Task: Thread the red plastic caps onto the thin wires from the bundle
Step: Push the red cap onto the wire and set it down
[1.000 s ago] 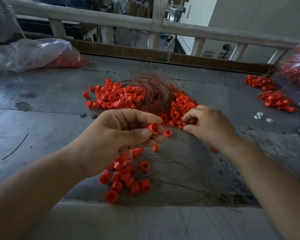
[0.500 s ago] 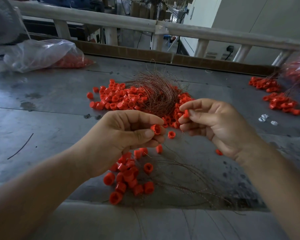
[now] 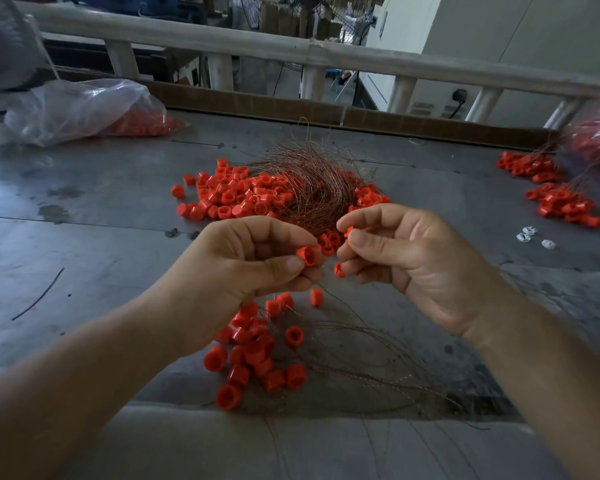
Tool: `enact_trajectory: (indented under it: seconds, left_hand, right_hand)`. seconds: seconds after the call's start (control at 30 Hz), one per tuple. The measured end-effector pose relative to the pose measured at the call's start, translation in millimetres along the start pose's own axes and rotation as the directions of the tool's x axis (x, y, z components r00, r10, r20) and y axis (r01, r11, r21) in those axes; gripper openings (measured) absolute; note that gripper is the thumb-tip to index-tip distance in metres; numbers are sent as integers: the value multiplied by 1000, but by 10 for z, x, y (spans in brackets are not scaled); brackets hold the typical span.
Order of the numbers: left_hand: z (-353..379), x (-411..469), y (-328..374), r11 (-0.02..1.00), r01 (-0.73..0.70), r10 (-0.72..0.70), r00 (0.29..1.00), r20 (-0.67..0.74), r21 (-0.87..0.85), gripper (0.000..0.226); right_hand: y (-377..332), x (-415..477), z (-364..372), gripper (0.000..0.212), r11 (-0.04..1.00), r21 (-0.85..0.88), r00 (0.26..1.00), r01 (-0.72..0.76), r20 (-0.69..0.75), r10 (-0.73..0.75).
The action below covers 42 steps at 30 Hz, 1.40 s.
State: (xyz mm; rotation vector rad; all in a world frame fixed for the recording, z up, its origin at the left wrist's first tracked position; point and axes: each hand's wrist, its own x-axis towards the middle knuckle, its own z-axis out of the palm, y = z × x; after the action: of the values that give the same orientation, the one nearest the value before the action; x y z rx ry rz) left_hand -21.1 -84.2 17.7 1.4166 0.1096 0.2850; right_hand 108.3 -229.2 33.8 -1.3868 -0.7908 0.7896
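left hand (image 3: 243,268): raised above the table (image 3: 84,244), fingers curled, pinched a red cap (image 3: 306,256) between thumb and forefinger, cap's open mouth turned toward 3 o'clock.
right hand (image 3: 406,265): raised just at 3 o'clock of the left hand, fingers curled, pinched a second cap (image 3: 349,231) at the tips of thumb and forefinger; impossible to tell whether a wire was pinched too.
held caps: near each other, not touching.
wire bundle (image 3: 312,188): lay on the table at 12 o'clock of the hands, just beyond the fingertips.
loose caps (image 3: 236,195): heaped round the bundle, mostly at 10 o'clock of the hands.
near caps (image 3: 257,355): lay at 6 o'clock under the left hand, among thin wires (image 3: 361,372) trailing toward 4 o'clock.
plastic bag (image 3: 80,109): at 10 o'clock by the far edge, red caps inside.
far caps (image 3: 561,202): at 2 o'clock, white pieces (image 3: 529,233) just beside.
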Motion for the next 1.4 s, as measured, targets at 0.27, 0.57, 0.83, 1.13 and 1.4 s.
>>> enact_trajectory:
  seconds: [0.27,0.57,0.83,1.13,1.4]
  left_hand:
    - [18,31,-14,999,-15,18,996,-89,37,27]
    - [56,23,-25,995,-20,29,996,-89,96,30]
    - [67,24,-34,986,-53,71,991,-110,160,26]
    - [63,-6,-48,992,-30,38,997,-62,124,28]
    - [77,-19,-40,999,48,-49,999,-11,-24,24]
  right_hand:
    - [121,-38,200,28,777,-536,922,331,7,-388]
    - [149,-51,259,27,747,-561,895,357,-26,-446]
    - [169,-70,283,23,752,-549,880,365,-62,-472]
    - [162,-81,270,24,702,-602,858,382,-52,-511]
    - [152,-103,260,16,688,-606,850,399,-37,-525]
